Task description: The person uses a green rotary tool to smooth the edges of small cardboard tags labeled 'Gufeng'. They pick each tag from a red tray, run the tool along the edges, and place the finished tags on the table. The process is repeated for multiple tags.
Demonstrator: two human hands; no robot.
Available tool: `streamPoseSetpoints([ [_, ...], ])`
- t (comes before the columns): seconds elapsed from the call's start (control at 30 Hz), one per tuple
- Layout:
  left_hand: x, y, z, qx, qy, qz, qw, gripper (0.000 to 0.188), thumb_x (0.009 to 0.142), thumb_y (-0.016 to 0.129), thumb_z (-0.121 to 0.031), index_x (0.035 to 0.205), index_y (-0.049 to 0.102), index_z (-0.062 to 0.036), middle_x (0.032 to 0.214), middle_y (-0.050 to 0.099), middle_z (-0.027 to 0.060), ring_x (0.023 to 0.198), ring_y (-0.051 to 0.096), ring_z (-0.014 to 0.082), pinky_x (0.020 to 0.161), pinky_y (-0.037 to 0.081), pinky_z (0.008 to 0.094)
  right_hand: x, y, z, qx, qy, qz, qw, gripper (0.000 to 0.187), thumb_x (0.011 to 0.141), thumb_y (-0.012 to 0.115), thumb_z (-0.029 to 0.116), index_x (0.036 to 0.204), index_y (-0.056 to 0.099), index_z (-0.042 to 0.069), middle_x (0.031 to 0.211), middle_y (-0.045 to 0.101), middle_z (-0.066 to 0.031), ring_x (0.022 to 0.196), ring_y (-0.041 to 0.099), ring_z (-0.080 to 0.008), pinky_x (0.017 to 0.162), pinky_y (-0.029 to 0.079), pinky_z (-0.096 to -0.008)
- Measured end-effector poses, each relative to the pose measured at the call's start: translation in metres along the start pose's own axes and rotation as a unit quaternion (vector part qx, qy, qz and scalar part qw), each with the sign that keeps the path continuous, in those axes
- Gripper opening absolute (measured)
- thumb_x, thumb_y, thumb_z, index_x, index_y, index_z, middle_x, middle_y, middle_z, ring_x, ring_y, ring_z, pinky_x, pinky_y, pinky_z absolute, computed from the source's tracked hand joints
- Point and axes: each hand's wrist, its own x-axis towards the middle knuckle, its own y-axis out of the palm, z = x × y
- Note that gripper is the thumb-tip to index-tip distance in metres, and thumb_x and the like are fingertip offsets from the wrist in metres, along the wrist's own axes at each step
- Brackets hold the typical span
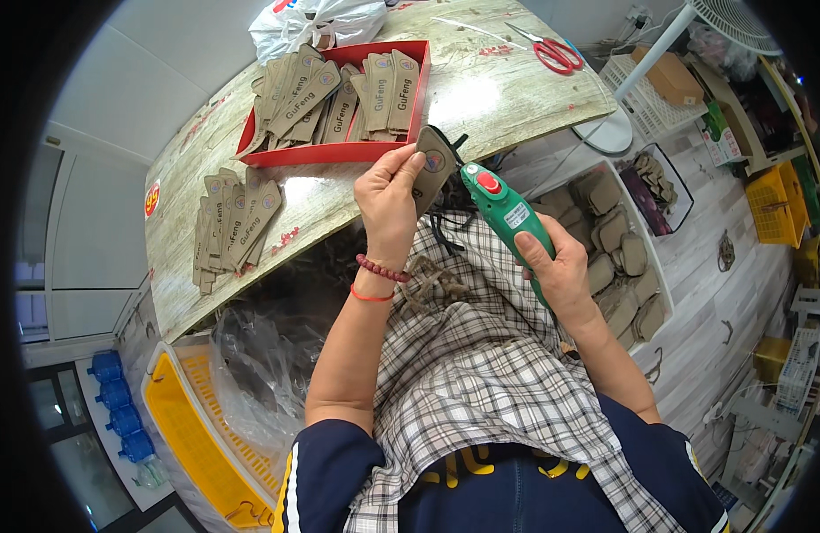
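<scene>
My left hand (389, 191) pinches a tan fabric piece (435, 164) with a rounded end, a dark edge and a printed emblem, just off the table's front edge. My right hand (557, 266) is wrapped around a green handheld electric cutter (508, 209) with a red button. The dark tip of the cutter is close to the fabric piece's edge; whether they touch I cannot tell. Behind my left hand, a red open box (334, 158) holds several similar pieces. More of them lie in a loose fanned pile (232, 222) on the table to the left.
Red-handled scissors (557, 55) and a white plastic bag (317, 22) lie on the table (477, 89). At right on the floor, a white bin (654, 298) contains several tan pieces. A yellow basket (192, 444) is at lower left, beside clear plastic (259, 373). A fan (739, 22) stands far right.
</scene>
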Motion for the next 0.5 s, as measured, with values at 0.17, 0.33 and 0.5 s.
streamPoseSetpoints([
  [0.17, -0.005, -0.001, -0.004, 0.068, 0.013, 0.024, 0.997, 0.015, 0.089, 0.064, -0.001, 0.101, 0.07, 0.0045, 0.089, 0.068, 0.0021, 0.079, 0.06, 0.0071, 0.072, 0.047, 0.0207, 0.002, 0.0, -0.001, 0.003, -0.011, 0.0, 1.0, 0.047, 0.091, 0.066, 0.04, 0.112, 0.062, -0.002, 0.069, 0.054, 0.0014, 0.058, 0.048, -0.0048, 0.051, 0.04, -0.0223],
  [0.33, -0.008, -0.004, -0.004, 0.091, 0.024, 0.074, 0.993, 0.014, 0.088, 0.064, -0.001, 0.1, 0.07, 0.0044, 0.087, 0.067, 0.0021, 0.08, 0.059, 0.0074, 0.073, 0.047, 0.0213, 0.005, -0.002, 0.001, 0.003, -0.015, 0.005, 1.0, 0.047, 0.091, 0.066, 0.039, 0.113, 0.062, -0.002, 0.069, 0.054, 0.0016, 0.058, 0.048, -0.0049, 0.052, 0.04, -0.0221],
  [0.5, -0.003, -0.008, -0.014, 0.161, 0.062, 0.125, 0.977, 0.013, 0.087, 0.064, -0.001, 0.099, 0.07, 0.003, 0.083, 0.064, 0.0035, 0.078, 0.058, 0.0093, 0.072, 0.046, 0.0222, 0.005, -0.005, 0.002, 0.014, 0.0, 0.011, 1.0, 0.049, 0.09, 0.067, 0.041, 0.112, 0.062, -0.001, 0.069, 0.055, 0.0016, 0.058, 0.048, -0.0047, 0.052, 0.04, -0.022],
])
